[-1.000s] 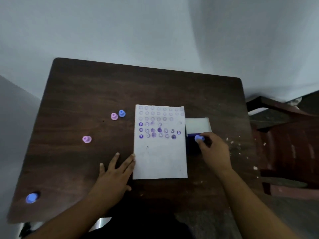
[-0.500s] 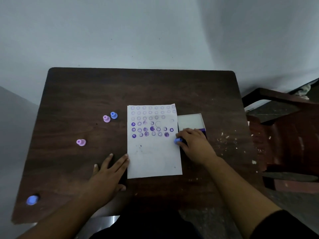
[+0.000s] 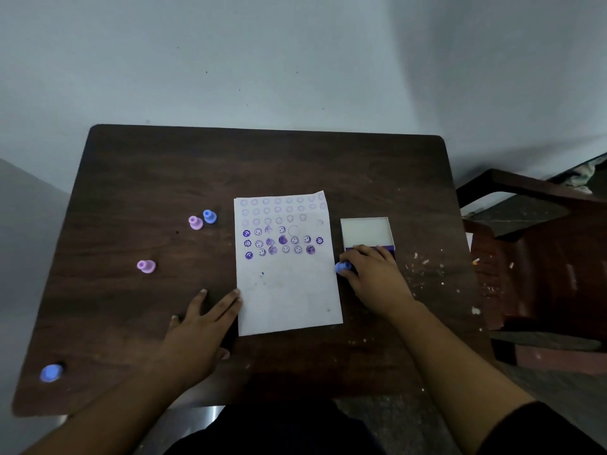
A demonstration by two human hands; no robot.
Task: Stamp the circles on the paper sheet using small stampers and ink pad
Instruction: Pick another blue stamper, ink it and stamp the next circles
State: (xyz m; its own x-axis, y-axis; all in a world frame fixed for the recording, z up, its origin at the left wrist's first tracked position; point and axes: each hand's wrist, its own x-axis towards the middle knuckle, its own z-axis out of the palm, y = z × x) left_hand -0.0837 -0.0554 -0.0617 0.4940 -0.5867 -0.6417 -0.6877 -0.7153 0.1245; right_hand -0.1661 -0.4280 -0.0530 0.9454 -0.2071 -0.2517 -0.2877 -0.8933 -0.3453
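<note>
Right hand point(image 3: 372, 274) pinched shut on blue stamper point(image 3: 343, 267), just beside paper sheet point(image 3: 289, 290) right edge; unstamped circles up-left. Left hand point(image 3: 200, 326) flat, open, steadying sheet's left edge.

no readable text; paper sheet point(image 3: 289, 284) unlettered
</note>
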